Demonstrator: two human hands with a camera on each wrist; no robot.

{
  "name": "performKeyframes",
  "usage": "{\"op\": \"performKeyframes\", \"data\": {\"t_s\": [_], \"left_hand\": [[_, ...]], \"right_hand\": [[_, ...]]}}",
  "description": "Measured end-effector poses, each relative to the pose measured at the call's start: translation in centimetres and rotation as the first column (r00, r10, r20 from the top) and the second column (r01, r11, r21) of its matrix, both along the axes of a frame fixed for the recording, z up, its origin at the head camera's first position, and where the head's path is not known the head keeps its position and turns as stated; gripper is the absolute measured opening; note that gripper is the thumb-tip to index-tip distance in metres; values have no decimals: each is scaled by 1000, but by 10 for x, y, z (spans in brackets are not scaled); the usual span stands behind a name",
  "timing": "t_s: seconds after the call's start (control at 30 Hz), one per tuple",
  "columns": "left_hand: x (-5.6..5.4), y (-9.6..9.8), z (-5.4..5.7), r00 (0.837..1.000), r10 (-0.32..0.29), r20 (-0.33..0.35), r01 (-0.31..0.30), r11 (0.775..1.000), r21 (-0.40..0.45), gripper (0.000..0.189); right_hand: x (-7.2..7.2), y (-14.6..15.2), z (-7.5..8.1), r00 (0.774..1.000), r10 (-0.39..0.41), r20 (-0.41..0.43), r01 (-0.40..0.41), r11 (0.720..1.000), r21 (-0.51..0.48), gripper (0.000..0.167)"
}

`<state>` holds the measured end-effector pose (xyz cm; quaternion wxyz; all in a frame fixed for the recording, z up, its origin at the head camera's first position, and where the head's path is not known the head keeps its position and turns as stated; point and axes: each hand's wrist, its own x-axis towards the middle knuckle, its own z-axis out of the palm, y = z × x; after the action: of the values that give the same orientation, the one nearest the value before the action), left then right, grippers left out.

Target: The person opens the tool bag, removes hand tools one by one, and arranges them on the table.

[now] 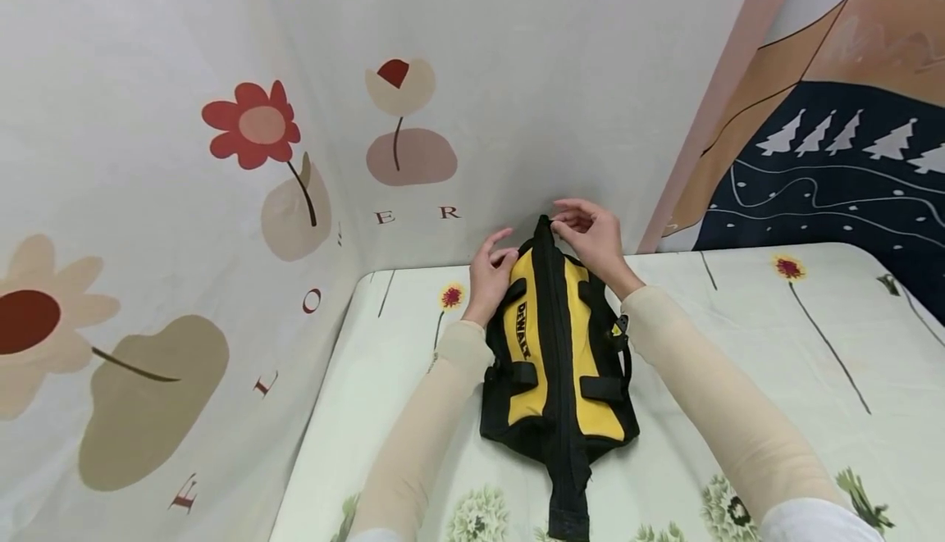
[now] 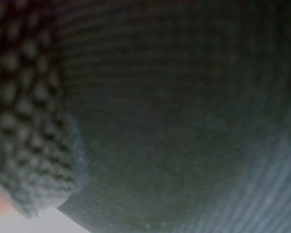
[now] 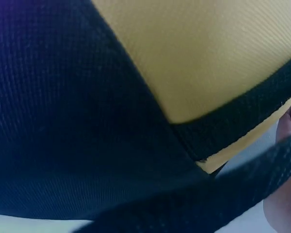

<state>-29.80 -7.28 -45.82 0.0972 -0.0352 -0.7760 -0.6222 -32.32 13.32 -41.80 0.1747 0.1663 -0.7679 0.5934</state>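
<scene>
A yellow and black DeWalt tool bag point(image 1: 527, 390) lies lengthwise on the bed-like surface, its black zipper strip point(image 1: 563, 345) running along the top. At the far end of that strip, my right hand point(image 1: 594, 239) pinches the tip between thumb and forefinger, the other fingers raised. My left hand point(image 1: 490, 275) rests against the bag's far left side with thumb and forefinger apart. Black ribbed fabric point(image 2: 160, 121) fills most of the left wrist view. In the right wrist view, a yellow panel point(image 3: 199, 53) and a black webbing strap point(image 3: 242, 109) show close up.
The bag sits on a white flower-print cover point(image 1: 738, 345). Close behind its far end hangs a pale printed curtain point(image 1: 517, 99), which continues along the left. A dark fabric with white trees point(image 1: 834, 181) is at the right. The zipper's near tail point(image 1: 568, 485) points towards me.
</scene>
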Motion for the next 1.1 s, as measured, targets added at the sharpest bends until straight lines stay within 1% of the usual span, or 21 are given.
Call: {"op": "performKeyframes", "data": {"t_s": [0.17,0.37,0.47,0.6,0.73,0.87,1.1], "left_hand": [[-1,2,1,1000,21,-2,-21,1000,-8,39],[-5,4,-2,999,37,-14,-38,999,-18,37],[-8,3,-3,999,44,-22,-44,999,-18,36],[-11,2,-4,998,58,-28,-58,998,-11,34],[-9,2,-4,998,52,-20,-52,999,4,35],[-8,2,-5,999,43,-17,-42,999,2,35],[-12,0,-5,999,26,-22,-26,1000,13,36]], "right_hand": [[2,0,-2,998,38,-56,-40,999,-28,37],[8,3,2,995,76,-71,-77,997,2,38],[13,2,5,990,108,-87,-107,994,16,40],[25,0,8,979,169,-112,-166,985,36,41],[41,1,7,971,210,-115,-205,977,53,40],[55,4,5,968,232,-99,-227,972,54,40],[80,9,7,964,261,-46,-259,964,53,40]]}}
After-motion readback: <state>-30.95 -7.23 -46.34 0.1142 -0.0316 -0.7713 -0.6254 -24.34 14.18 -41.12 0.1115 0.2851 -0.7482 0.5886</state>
